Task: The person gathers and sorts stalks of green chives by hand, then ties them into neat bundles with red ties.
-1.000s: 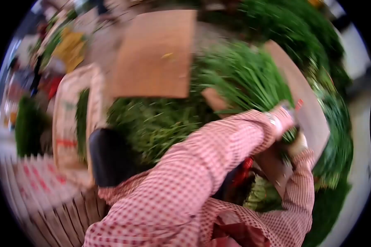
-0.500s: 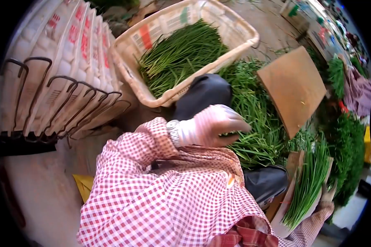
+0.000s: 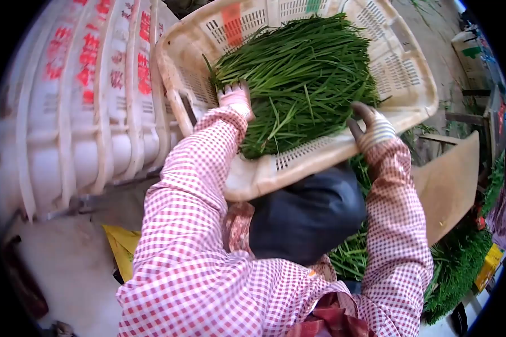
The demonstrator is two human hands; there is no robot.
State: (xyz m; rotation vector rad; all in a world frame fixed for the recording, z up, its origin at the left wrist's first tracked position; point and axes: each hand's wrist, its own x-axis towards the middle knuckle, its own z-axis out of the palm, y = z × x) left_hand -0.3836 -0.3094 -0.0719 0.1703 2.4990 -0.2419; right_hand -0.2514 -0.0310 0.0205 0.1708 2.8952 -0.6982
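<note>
A large heap of garlic chives [image 3: 303,73] lies in a cream plastic basket [image 3: 298,174], which tilts in front of my knee. My left hand [image 3: 236,101], in a pale glove, is inside the basket at the left end of the heap. Its fingers are stretched out against the pale stalk ends, and nothing shows gripped in them. Over the basket's near right rim is my right hand [image 3: 374,126], in a striped glove with dark fingertips. Its thumb and fingers are apart, close to the leafy end of the chives.
Stacked white baskets [image 3: 84,106] with red lettering stand close on the left. A tan board [image 3: 450,185] leans to the right, with more greens [image 3: 461,269] below it. Loose greens [image 3: 351,255] lie beside my dark-covered knee [image 3: 315,213]. Yellow material [image 3: 121,247] is at lower left.
My view has turned toward the basket. My left hand has gone from before my body into the basket. My right hand has left the chives on the wooden stand and reached the basket rim.
</note>
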